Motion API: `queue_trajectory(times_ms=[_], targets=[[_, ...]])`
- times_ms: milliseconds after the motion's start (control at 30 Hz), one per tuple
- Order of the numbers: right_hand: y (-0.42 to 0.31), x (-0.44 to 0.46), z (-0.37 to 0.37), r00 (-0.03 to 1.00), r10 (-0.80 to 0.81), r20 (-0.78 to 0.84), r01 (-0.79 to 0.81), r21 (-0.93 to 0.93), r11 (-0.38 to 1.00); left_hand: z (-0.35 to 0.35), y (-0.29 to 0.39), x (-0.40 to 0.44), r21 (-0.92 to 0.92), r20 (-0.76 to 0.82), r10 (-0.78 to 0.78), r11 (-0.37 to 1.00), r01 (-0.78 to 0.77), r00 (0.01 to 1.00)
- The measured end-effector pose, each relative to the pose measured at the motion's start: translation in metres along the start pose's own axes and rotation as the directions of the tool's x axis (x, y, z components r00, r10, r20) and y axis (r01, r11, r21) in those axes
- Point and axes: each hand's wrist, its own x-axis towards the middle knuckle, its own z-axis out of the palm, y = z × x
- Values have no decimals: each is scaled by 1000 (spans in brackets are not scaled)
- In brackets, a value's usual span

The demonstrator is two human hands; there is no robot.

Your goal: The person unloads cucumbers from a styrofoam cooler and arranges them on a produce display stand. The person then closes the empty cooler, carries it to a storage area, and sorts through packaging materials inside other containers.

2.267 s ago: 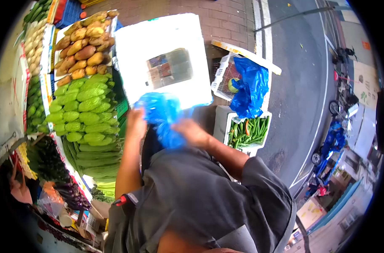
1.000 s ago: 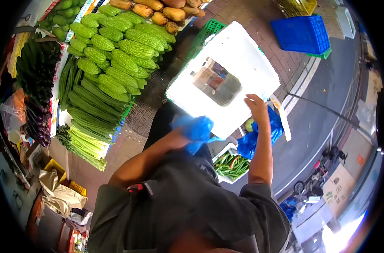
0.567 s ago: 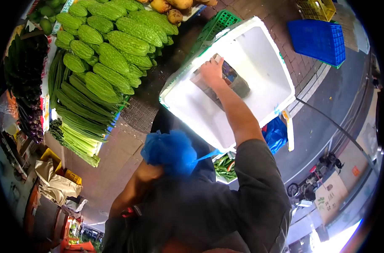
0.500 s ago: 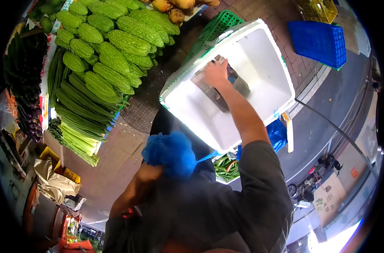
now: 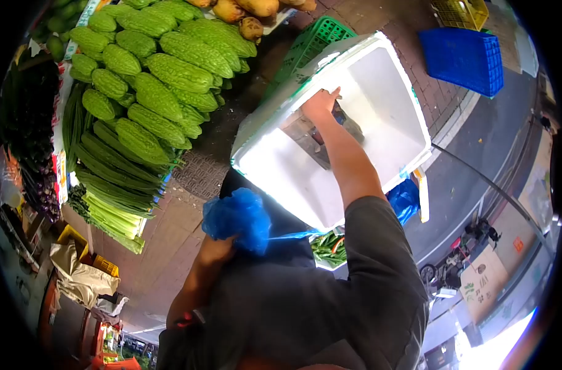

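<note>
My left hand (image 5: 218,248) is closed around a bunched blue plastic bag (image 5: 239,219) in front of my body. A thin twisted strand of blue plastic stretches from the bag to the right, toward the near edge of a white foam box (image 5: 274,166). Into that tilted box reaches my right hand (image 5: 319,106), its thumb sticking out and its other fingers curled down, mostly hidden. Under and beside it lies a dark, brownish sheet (image 5: 308,143), seemingly paper or card, against the box's inside. Whether the fingers pinch the sheet is hidden.
Bitter melons (image 5: 160,92), long green gourds (image 5: 117,163) and celery (image 5: 114,209) fill the stall at left. Behind the foam box stands a green crate (image 5: 321,37). A blue crate (image 5: 463,58) sits at the far right. Green peppers (image 5: 327,246) lie below the box.
My right hand has gone from spread fingers on the sheet to a curled shape at its upper edge. My left hand and the blue bag have shifted slightly left, and the strand looks more stretched.
</note>
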Motion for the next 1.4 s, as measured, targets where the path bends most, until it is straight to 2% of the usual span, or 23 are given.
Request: queue_trajectory(times_ms=[67,100,167,200,233,267,300,333,467,533,600,700,767,967,1033,1100,1167,1200,1233,1267,1300,1367,1400], targets=[[3,-4,-26,983,-51,178,55,-17,998,-17,-12,2,-122,100,-82,988,95,992],[7,-10,-40,961,-74,266,82,-20,996,-23,-21,-5,42,103,-47,998,42,994],[19,-60,-68,985,-87,150,85,21,996,-36,-39,-19,367,107,25,928,-63,994],[28,-83,-91,986,-62,157,53,61,997,-53,-48,-28,803,235,167,522,-288,958],[37,-106,-111,987,-39,158,24,100,995,-49,-39,-30,886,361,202,231,-402,910],[54,-136,-116,1000,-14,5,12,205,979,-45,-29,-31,876,480,233,-83,-474,846],[76,-167,-114,989,26,-145,20,307,952,-32,-25,-28,827,265,196,458,-327,944],[97,-197,-108,959,130,-251,-8,434,901,-16,-23,-25,513,98,34,854,-80,995],[139,-286,-106,832,486,-268,-92,797,597,-19,-37,-37,525,157,2,847,-85,988],[141,-302,-120,748,594,-296,-58,862,503,-3,-35,-37,339,130,-31,941,-15,991],[142,-296,-147,701,662,-265,-47,909,413,17,-32,-37,-108,67,-183,976,189,981],[153,-276,-179,699,685,-203,-48,943,329,24,-37,-38,-148,26,-188,970,190,982],[153,-267,-179,691,674,-261,-74,902,425,26,-32,-39,-130,36,-189,973,192,981],[148,-201,-160,690,678,-252,-101,894,436,9,-43,-40,-84,-52,-202,977,197,978],[150,-168,-155,746,623,-236,-144,856,497,1,-57,-44,-123,-145,-220,972,203,965],[151,-129,-145,778,581,-240,-174,806,566,-11,-59,-40,-122,-69,-238,966,228,969],[149,-119,-135,708,553,-439,-24,768,640,6,-35,-41,512,121,14,856,-74,993],[146,-118,-130,659,533,-532,47,736,676,10,-27,-43,737,242,139,617,-275,960],[135,-128,-121,669,502,-548,99,735,671,9,-24,-44,847,424,216,248,-469,880],[119,-147,-107,678,471,-565,151,733,663,14,-28,-43,674,263,100,693,-257,960],[104,-170,-90,866,408,-290,56,867,496,23,-28,-42,296,90,-21,955,-6,996],[79,-183,20,902,282,-328,149,848,509,24,-28,-33,-175,62,-239,953,246,969],[52,-212,14,937,222,-270,50,733,678,19,-35,-33,-153,45,-250,955,254,967]])
